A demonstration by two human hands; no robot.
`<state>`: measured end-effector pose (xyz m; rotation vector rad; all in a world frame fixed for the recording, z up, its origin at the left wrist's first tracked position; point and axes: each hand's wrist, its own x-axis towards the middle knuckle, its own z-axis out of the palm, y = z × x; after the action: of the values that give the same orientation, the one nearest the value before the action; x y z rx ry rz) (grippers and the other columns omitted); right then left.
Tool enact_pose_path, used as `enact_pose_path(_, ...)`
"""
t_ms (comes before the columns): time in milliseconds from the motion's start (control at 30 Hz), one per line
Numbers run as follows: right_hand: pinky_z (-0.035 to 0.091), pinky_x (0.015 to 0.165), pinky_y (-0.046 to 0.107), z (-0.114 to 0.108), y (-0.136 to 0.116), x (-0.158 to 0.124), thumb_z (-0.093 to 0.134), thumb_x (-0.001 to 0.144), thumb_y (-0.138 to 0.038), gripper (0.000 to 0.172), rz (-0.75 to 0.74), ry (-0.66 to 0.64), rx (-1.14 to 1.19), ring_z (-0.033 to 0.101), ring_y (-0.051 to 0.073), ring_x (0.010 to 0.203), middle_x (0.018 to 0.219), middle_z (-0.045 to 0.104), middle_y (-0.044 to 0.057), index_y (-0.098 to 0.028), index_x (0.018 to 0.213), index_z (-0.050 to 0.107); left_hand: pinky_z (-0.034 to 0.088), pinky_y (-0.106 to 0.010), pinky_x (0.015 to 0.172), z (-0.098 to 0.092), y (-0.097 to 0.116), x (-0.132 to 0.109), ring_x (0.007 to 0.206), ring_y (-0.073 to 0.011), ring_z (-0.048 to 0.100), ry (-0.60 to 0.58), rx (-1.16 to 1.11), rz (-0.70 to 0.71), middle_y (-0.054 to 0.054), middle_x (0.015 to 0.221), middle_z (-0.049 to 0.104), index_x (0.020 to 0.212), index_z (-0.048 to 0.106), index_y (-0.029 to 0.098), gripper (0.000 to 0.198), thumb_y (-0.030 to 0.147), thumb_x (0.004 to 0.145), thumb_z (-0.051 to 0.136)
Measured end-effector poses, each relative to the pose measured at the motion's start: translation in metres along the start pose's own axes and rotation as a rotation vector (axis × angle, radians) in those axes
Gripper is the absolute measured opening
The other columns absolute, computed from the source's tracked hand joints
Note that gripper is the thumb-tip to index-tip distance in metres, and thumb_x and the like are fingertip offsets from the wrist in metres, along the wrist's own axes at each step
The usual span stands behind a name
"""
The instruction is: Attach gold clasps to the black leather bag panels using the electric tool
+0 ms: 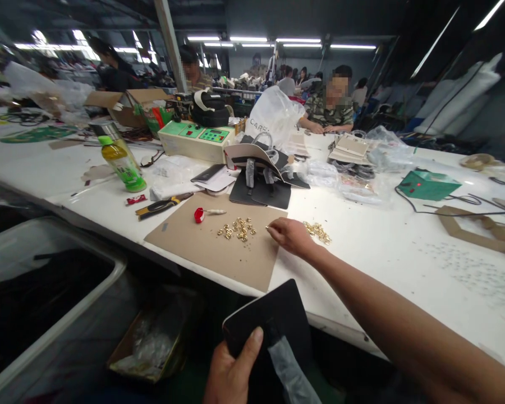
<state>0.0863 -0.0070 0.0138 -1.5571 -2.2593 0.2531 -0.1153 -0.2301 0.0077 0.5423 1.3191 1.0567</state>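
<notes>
In the head view my left hand grips a black bag panel below the table's front edge, thumb on its face. A strap wrapped in clear plastic hangs from the panel. My right hand reaches over the brown cardboard sheet, its fingertips pinched on a small gold metal piece. Left of those fingers lies a loose pile of gold metal fittings on the cardboard. Another gold pile rests on the white table just beyond my right hand.
Pliers, a red-capped tool and a green-capped bottle stand or lie leftward. Stacked black panels are behind the cardboard. A green box sits right. A white bin is below left. A co-worker sits opposite.
</notes>
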Motion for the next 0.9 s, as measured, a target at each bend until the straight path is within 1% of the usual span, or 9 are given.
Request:
enact_pose_path(100,0.051,0.074,0.027,-0.028,-0.015,-0.065,0.057,0.103,-0.032,0.023,0.059,0.131,0.123,0.069,0.017,0.078,0.089,0.076,0.003,-0.021,0.095,0.075,0.054,-0.049,0.107,0.006,0.0,-0.002,0.109,-0.036,0.075,-0.078,-0.047,-0.005,-0.013,0.108,0.083,0.115,0.08,0.014,0.055,0.054,0.076,0.085)
enact_pose_path(200,0.052,0.067,0.026,-0.048,-0.043,-0.14,0.066,0.096,-0.026,0.014,0.037,0.227,0.394,0.069,0.015,0.072,0.084,0.076,0.002,-0.022,0.087,0.074,0.055,-0.046,0.106,0.011,-0.006,-0.004,0.106,-0.0333,0.076,-0.109,-0.024,0.014,-0.012,0.109,0.082,0.121,0.078,0.014,0.056,0.05,0.079,0.085)
enact_pose_path(267,0.053,0.066,0.025,-0.054,-0.062,-0.182,0.067,0.094,-0.02,0.012,0.018,0.262,0.491,0.07,0.015,0.074,0.086,0.076,0.003,-0.022,0.085,0.074,0.055,-0.045,0.106,0.016,-0.01,-0.006,0.107,-0.0323,0.076,-0.114,-0.002,0.039,-0.011,0.108,0.082,0.124,0.076,0.014,0.058,0.05,0.08,0.085)
enact_pose_path(367,0.055,0.07,0.025,-0.056,-0.079,-0.223,0.067,0.093,-0.015,0.01,0.071,0.407,0.475,0.072,0.015,0.078,0.088,0.076,0.004,-0.021,0.089,0.074,0.057,-0.045,0.104,0.026,-0.012,-0.014,0.104,-0.0328,0.077,-0.105,0.027,0.068,-0.011,0.105,0.083,0.125,0.076,0.012,0.062,0.051,0.077,0.087)
enact_pose_path(433,0.055,0.073,0.026,-0.055,-0.083,-0.239,0.067,0.094,-0.014,0.01,0.099,0.426,0.464,0.072,0.015,0.078,0.088,0.076,0.004,-0.021,0.092,0.075,0.058,-0.046,0.1,0.034,-0.012,-0.022,0.1,-0.0337,0.077,-0.089,0.05,0.094,-0.012,0.101,0.083,0.122,0.077,0.011,0.066,0.053,0.073,0.089)
enact_pose_path(500,0.052,0.069,0.026,-0.053,-0.083,-0.25,0.067,0.095,-0.016,0.01,0.102,0.368,0.459,0.071,0.015,0.073,0.082,0.076,0.002,-0.021,0.093,0.076,0.059,-0.046,0.099,0.041,-0.012,-0.031,0.1,-0.0342,0.077,-0.079,0.079,0.133,-0.012,0.099,0.083,0.121,0.077,0.01,0.067,0.054,0.072,0.09)
enact_pose_path(567,0.05,0.066,0.027,-0.051,-0.083,-0.258,0.067,0.096,-0.019,0.01,0.112,0.342,0.432,0.069,0.015,0.068,0.078,0.074,0.001,-0.021,0.092,0.076,0.058,-0.045,0.1,0.047,-0.012,-0.04,0.104,-0.0344,0.076,-0.084,0.124,0.178,-0.012,0.103,0.083,0.122,0.077,0.011,0.066,0.054,0.074,0.088)
enact_pose_path(733,0.048,0.068,0.028,-0.054,-0.084,-0.272,0.066,0.097,-0.02,0.011,0.108,0.381,0.361,0.068,0.016,0.069,0.079,0.074,0.002,-0.02,0.091,0.075,0.057,-0.04,0.101,0.054,-0.013,-0.059,0.112,-0.0322,0.074,-0.16,0.344,0.26,-0.01,0.114,0.081,0.125,0.076,0.015,0.056,0.055,0.087,0.077)
enact_pose_path(900,0.045,0.066,0.029,-0.061,-0.081,-0.281,0.065,0.096,-0.019,0.011,0.104,0.404,0.342,0.066,0.015,0.067,0.077,0.072,0.002,-0.02,0.089,0.073,0.061,-0.036,0.088,0.063,-0.015,-0.075,0.103,-0.0321,0.076,-0.142,0.536,0.371,-0.009,0.105,0.082,0.115,0.08,0.015,0.05,0.057,0.088,0.073)
